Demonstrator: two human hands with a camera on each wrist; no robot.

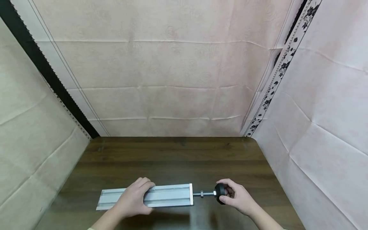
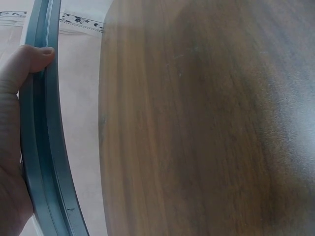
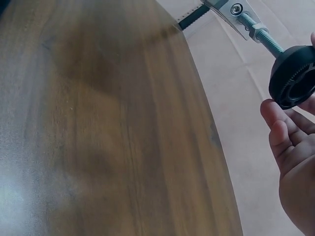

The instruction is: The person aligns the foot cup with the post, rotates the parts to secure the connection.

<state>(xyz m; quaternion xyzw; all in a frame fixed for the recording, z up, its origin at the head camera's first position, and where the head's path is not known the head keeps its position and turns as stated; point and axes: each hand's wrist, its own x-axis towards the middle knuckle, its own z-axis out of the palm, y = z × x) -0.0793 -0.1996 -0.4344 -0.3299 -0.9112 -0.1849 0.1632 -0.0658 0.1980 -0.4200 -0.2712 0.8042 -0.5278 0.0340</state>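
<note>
A silvery aluminium profile [image 1: 169, 195] with lengthwise grooves is held level above the wooden table. My left hand [image 1: 135, 196] grips it around the middle; in the left wrist view the thumb presses on the grooved profile [image 2: 44, 123]. From the pale end plate [image 1: 191, 194] a threaded rod [image 1: 208, 194] sticks out to the right, with a hex nut [image 1: 202, 194] on it. At the rod's outer end sits a round black levelling foot [image 1: 219, 193], pinched by the thumb and fingers of my right hand [image 1: 240, 198]. The foot's ribbed hollow underside [image 3: 295, 81] shows in the right wrist view.
The brown wood-grain table [image 1: 172, 159] reflects light near its front. Pale creased cloth [image 1: 172, 73] hangs behind it and on both sides. A patterned border strip [image 1: 276, 80] runs down the right corner, a black strip [image 1: 49, 67] down the left.
</note>
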